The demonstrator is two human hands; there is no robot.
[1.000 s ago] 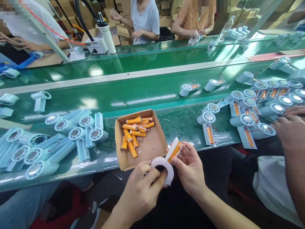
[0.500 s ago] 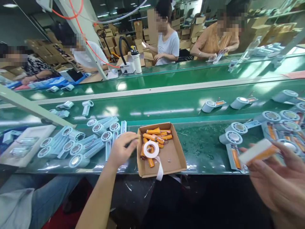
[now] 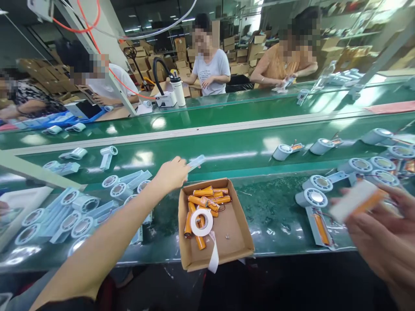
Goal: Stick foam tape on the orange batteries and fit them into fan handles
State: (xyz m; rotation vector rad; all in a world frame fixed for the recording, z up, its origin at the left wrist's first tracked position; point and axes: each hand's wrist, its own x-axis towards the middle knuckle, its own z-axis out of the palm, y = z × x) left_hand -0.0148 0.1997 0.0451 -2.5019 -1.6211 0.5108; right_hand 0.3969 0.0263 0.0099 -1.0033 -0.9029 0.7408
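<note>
My left hand [image 3: 171, 172] reaches over the green bench and is closed on a pale blue fan handle piece [image 3: 196, 162], lifted above the cardboard box [image 3: 241, 235]. My right hand [image 3: 382, 235] is at the right edge, blurred, fingers wrapped round an orange battery with white tape on it [image 3: 356, 201]. The white tape roll [image 3: 201, 222] lies in the box on top of several orange batteries [image 3: 207, 196], its loose end hanging over the front wall.
Several pale blue fan housings [image 3: 74, 211] lie heaped at the left, more with batteries fitted [image 3: 319, 194] at the right. A green conveyor belt [image 3: 227, 144] runs behind. Other people work across the line by a white dispenser [image 3: 165, 99].
My left hand has moved from beside the box up and forward, now holding a blue handle piece. My right hand with the taped battery stays at the right. The view shifted slightly.
</note>
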